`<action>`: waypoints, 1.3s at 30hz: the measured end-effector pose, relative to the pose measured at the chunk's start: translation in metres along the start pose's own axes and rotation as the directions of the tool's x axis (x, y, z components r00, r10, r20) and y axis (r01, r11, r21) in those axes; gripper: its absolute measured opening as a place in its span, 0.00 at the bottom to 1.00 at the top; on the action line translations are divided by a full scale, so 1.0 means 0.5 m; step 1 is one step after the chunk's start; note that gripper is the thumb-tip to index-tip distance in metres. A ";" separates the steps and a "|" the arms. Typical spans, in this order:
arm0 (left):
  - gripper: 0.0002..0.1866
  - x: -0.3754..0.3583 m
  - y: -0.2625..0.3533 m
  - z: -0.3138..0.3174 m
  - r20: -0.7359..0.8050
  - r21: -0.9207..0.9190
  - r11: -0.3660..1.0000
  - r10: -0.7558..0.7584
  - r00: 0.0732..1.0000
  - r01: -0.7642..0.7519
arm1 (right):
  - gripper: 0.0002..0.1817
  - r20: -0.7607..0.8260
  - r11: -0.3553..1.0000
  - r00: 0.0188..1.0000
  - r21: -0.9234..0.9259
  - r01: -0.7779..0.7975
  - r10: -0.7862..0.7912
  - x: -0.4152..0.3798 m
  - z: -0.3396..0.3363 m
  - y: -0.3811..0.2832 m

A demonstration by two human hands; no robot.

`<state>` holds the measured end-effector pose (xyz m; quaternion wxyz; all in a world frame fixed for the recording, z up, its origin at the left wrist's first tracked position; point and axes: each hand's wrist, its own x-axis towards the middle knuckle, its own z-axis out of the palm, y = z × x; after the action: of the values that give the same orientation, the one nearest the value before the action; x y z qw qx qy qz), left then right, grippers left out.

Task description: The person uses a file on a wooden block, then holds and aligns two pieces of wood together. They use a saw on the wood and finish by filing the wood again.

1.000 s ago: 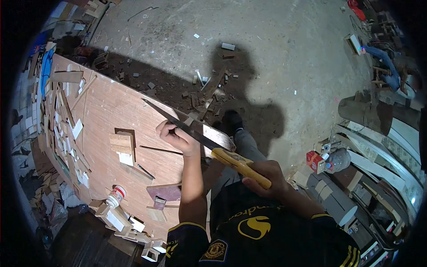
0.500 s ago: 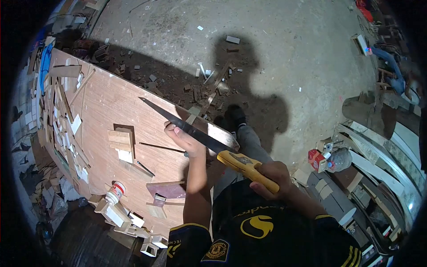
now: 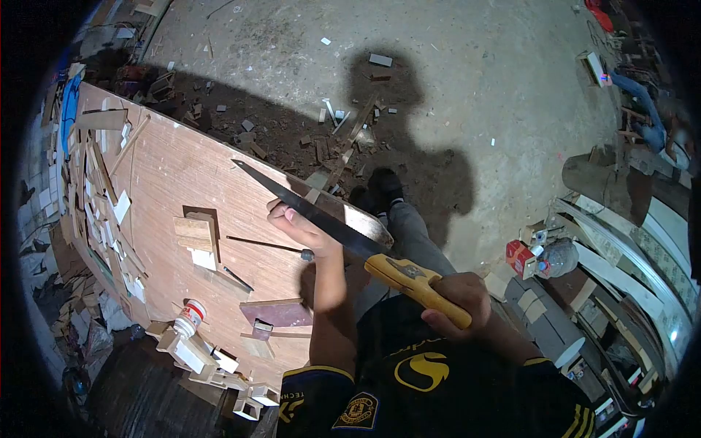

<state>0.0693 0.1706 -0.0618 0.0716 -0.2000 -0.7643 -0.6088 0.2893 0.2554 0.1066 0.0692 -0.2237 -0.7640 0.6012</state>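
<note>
My right hand [image 3: 461, 303] is wrapped round the yellow handle of a handsaw [image 3: 400, 276]. Its dark blade slants up and left, over the edge of a plywood worktop [image 3: 164, 171]. Close against the blade, my left hand [image 3: 299, 230] has its fingers curled and the thumb near the steel. What lies under those fingers is mostly hidden; a pale wood strip [image 3: 313, 194] shows just past the blade at the worktop edge. A hammer [image 3: 307, 255] lies below my left wrist, its thin handle pointing left.
On the worktop are a small wood stack [image 3: 193, 232], a dark pencil-like stick [image 3: 238, 278], a maroon board [image 3: 281, 314] and a white-and-red bottle [image 3: 190, 317]. Offcuts crowd its left side. Scraps [image 3: 321, 150] litter the floor; a plastic jug [image 3: 558, 259] stands at right.
My right hand and the saw have shifted slightly right and down, drawing the handle back. My left hand stays nearly in place, and more of the hammer head shows.
</note>
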 end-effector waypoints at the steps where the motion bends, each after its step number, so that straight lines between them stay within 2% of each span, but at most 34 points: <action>1: 0.11 -0.003 -0.005 -0.004 0.001 0.001 1.000 -0.003 1.000 0.003 | 0.18 -0.029 1.000 1.000 -0.006 0.007 -0.007 0.001 0.000 0.001; 4: 0.11 -0.015 -0.009 -0.008 0.029 -0.010 1.000 -0.007 1.000 0.007 | 0.18 -0.075 1.000 0.997 0.006 -0.007 0.007 0.016 0.007 -0.003; 7: 0.11 -0.001 0.003 -0.001 0.011 -0.031 0.996 0.082 0.997 -0.081 | 0.18 -0.057 1.000 0.998 0.027 -0.013 0.015 0.028 -0.003 -0.014; 9: 0.11 0.007 0.014 0.004 -0.046 -0.073 0.993 -0.094 0.995 0.090 | 0.18 -0.021 1.000 1.000 0.022 -0.018 0.018 0.017 -0.010 -0.015; 11: 0.11 0.006 0.016 0.008 -0.046 -0.065 0.995 -0.075 0.996 0.072 | 0.17 -0.063 0.999 0.998 0.036 0.010 -0.007 0.000 -0.014 -0.006; 14: 0.11 -0.006 0.018 0.009 -0.030 -0.034 0.998 -0.063 0.998 0.062 | 0.17 -0.065 0.999 0.998 -0.037 -0.015 0.013 0.018 0.009 -0.002; 16: 0.11 -0.007 0.011 0.006 -0.016 -0.010 0.998 -0.056 0.998 0.056 | 0.17 -0.046 0.999 0.999 -0.018 -0.030 0.029 0.027 0.013 -0.001; 18: 0.14 -0.001 0.001 -0.004 0.000 0.071 0.996 -0.049 0.999 0.049 | 0.18 -0.022 0.999 0.999 0.013 -0.042 0.042 0.027 0.012 -0.001; 22: 0.13 0.000 0.004 0.004 -0.065 0.007 0.997 -0.080 0.995 0.081 | 0.17 -0.078 0.996 0.996 0.083 -0.029 0.036 0.007 -0.013 0.007; 24: 0.12 -0.002 0.010 0.006 -0.011 0.042 0.997 -0.067 0.998 0.068 | 0.16 -0.089 0.992 0.995 0.116 -0.040 0.050 0.008 -0.010 0.016; 26: 0.13 -0.009 0.017 0.008 0.020 0.023 0.998 -0.065 0.998 0.065 | 0.15 0.000 0.987 0.987 0.013 -0.159 0.159 0.022 0.000 0.026; 27: 0.13 -0.007 0.018 0.010 0.048 0.005 0.998 -0.059 0.997 0.059 | 0.15 -0.005 0.987 0.987 0.015 -0.159 0.159 0.024 -0.006 0.027; 28: 0.13 -0.004 0.011 0.013 0.051 0.004 0.998 -0.055 0.997 0.055 | 0.14 -0.037 0.990 0.990 0.020 -0.138 0.139 0.025 -0.018 0.027; 30: 0.16 -0.001 -0.001 0.009 -0.044 0.059 0.998 0.019 0.999 -0.016 | 0.14 -0.061 0.992 0.991 0.029 -0.121 0.122 0.021 -0.039 0.021; 32: 0.18 0.000 0.005 0.007 -0.037 0.058 0.998 -0.006 0.999 0.008 | 0.15 -0.176 0.998 0.983 -0.036 -0.056 0.049 0.017 -0.060 0.013; 33: 0.19 0.004 0.010 0.006 -0.028 0.052 0.998 -0.028 0.999 0.030 | 0.15 -0.173 0.998 0.984 -0.037 -0.050 0.043 0.015 -0.062 0.012; 35: 0.23 0.019 0.025 0.006 -0.049 0.082 0.996 -0.019 0.999 0.023 | 0.15 -0.275 0.979 0.945 -0.049 -0.198 0.178 0.006 -0.061 0.012; 36: 0.24 0.034 0.050 0.006 -0.127 -0.097 0.953 -0.297 0.946 0.286 | 0.17 -0.303 0.984 0.942 -0.059 -0.169 0.143 0.001 -0.063 0.015; 37: 0.26 0.047 0.068 0.003 -0.150 -0.291 0.815 -0.557 0.817 0.502 | 0.17 -0.295 0.986 0.947 -0.063 -0.154 0.129 -0.002 -0.064 0.010; 38: 0.29 0.059 0.048 -0.019 -0.073 -0.486 0.709 -0.616 0.784 0.511 | 0.18 -0.306 0.978 0.934 -0.040 -0.205 0.183 -0.005 -0.066 0.001; 39: 0.29 0.075 0.053 -0.038 -0.094 -0.495 0.717 -0.606 0.790 0.491 | 0.19 -0.313 0.968 0.921 -0.018 -0.250 0.232 -0.007 -0.068 -0.007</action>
<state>0.0432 0.1651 -0.0197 -0.0659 0.1052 -0.6130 -0.7803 0.3040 0.2836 0.1198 0.1066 -0.4089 -0.7274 0.5407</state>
